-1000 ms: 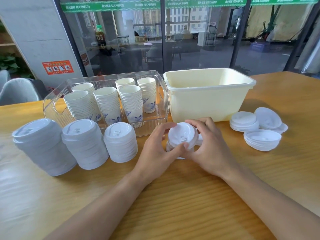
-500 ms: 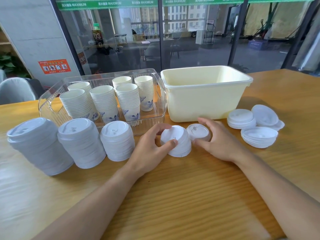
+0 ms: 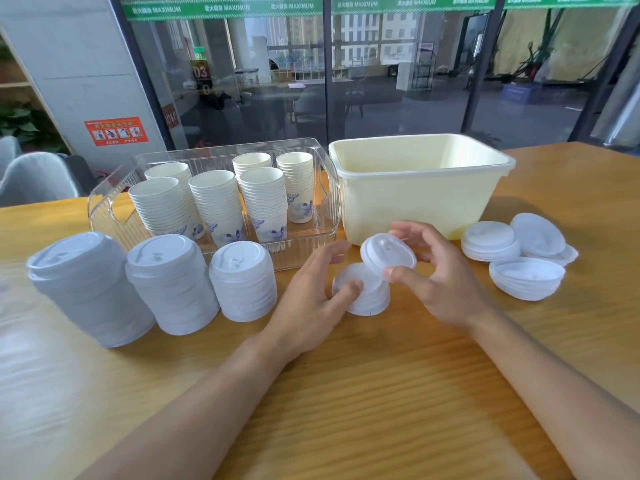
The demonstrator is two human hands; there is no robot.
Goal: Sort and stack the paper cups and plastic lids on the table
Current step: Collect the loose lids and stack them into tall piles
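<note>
I'm seeing my right hand (image 3: 446, 285) pinching a lid (image 3: 388, 252) between thumb and curled fingers, tilted, just above the short stack (image 3: 363, 296) on the table (image 3: 381, 393). My left hand (image 3: 311, 299) is curling round that stack, thumb on top. Three taller stacks (image 3: 173, 282) are standing left, near the cups (image 3: 214, 199).

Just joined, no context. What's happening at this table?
A person is stacking plastic lids. The right hand pinches a single lid, tilted over a short lid stack steadied by the left hand. Three taller lid stacks stand on the left; loose lids remain on the right; cups sit stacked in the clear tray.
</note>
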